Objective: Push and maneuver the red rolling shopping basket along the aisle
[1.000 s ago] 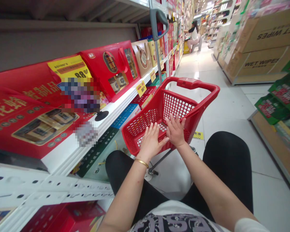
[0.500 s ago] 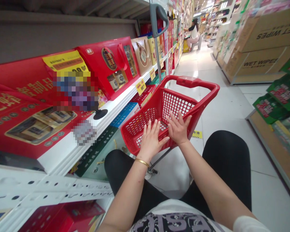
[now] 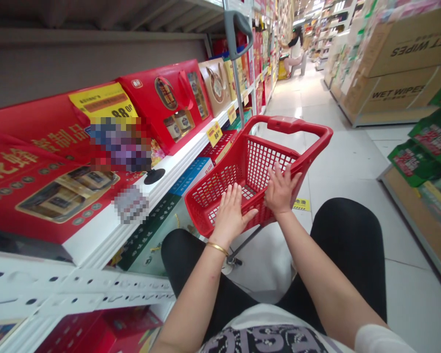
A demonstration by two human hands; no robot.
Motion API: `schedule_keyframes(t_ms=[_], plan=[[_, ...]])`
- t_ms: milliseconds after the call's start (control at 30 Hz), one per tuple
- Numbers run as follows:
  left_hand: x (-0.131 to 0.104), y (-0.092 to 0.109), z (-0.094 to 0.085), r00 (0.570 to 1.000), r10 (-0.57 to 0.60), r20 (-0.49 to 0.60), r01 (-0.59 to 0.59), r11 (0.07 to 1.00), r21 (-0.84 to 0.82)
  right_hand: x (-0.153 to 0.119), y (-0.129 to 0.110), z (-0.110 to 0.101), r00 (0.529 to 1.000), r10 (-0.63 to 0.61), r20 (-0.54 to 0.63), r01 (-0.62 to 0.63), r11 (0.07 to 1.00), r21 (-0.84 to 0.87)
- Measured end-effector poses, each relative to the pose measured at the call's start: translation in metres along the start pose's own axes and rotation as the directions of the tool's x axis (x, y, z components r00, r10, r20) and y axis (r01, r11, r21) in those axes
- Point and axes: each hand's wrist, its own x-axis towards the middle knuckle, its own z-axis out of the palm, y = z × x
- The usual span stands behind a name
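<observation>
Red shopping cart (image 3: 266, 157): it stands on the pale floor (image 3: 341, 166) in front of the person, close beside the white shelf (image 3: 180, 164); its basket has walls with many small holes, and its thick red handle (image 3: 297, 125) is at the far side.
Left hand (image 3: 228, 215): it is above the near side of the basket, palm down; its fingers are straight and close together, while the thumb points away to the right.
Right hand (image 3: 280, 191): it is at the right part of the basket, near the side wall, with the fingers spread apart.
Contact: I cannot tell whether the hands touch the cart or are only over it.
Bracelet (image 3: 217, 247): a gold one is around the left wrist.
Knees: both are in black cloth, the left knee (image 3: 183, 250) near the shelf, the right knee (image 3: 347, 235) over the floor.
Shelf goods: red gift boxes (image 3: 169, 105) stand in a row, with a yellow price tag (image 3: 214, 134) at the edge.
Right side of aisle: brown cartons (image 3: 397, 93) bear the words "WET WIPES", and green packs (image 3: 407, 162) are nearer.
Far aisle: another person (image 3: 296, 49) sits on a stool.
</observation>
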Motion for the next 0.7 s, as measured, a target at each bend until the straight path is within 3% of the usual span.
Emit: schedule_keyframes(t_ms=[67, 133, 233, 300, 367, 433, 567, 700], plan=[[-0.001, 0.0, 0.0, 1.0, 0.002, -0.003, -0.002, 1.0, 0.001, 0.007, 0.007, 0.001, 0.989, 0.122, -0.082, -0.123, 0.992, -0.004], [-0.002, 0.0, 0.001, 1.0, 0.001, -0.007, -0.001, 1.0, 0.0, 0.004, 0.001, 0.003, 0.99, 0.116, -0.08, -0.115, 0.993, 0.027], [-0.002, 0.001, 0.001, 1.0, -0.005, -0.014, 0.005, 1.0, 0.001, -0.017, -0.021, 0.007, 0.997, -0.08, 0.021, 0.078, 0.993, 0.084], [-0.001, 0.001, 0.001, 1.0, -0.005, -0.016, 0.005, 1.0, 0.001, -0.027, -0.031, 0.007, 0.966, -0.242, 0.093, 0.231, 0.966, 0.115], [-0.001, 0.0, 0.001, 1.0, -0.002, -0.014, 0.002, 1.0, -0.001, -0.027, -0.03, 0.005, 0.937, -0.326, 0.126, 0.313, 0.943, 0.111], [-0.001, 0.0, 0.001, 1.0, 0.001, -0.014, -0.001, 1.0, 0.002, -0.019, -0.02, 0.002, 0.955, -0.276, 0.108, 0.272, 0.961, 0.057], [-0.002, 0.001, 0.0, 1.0, 0.012, -0.017, -0.011, 1.0, 0.011, -0.002, -0.003, 0.0, 0.999, -0.045, 0.001, 0.045, 0.999, -0.003], [-0.002, 0.002, 0.0, 1.0, -0.001, -0.019, 0.001, 1.0, -0.007, -0.012, -0.014, 0.004, 0.996, -0.067, 0.066, 0.063, 0.996, 0.059]])
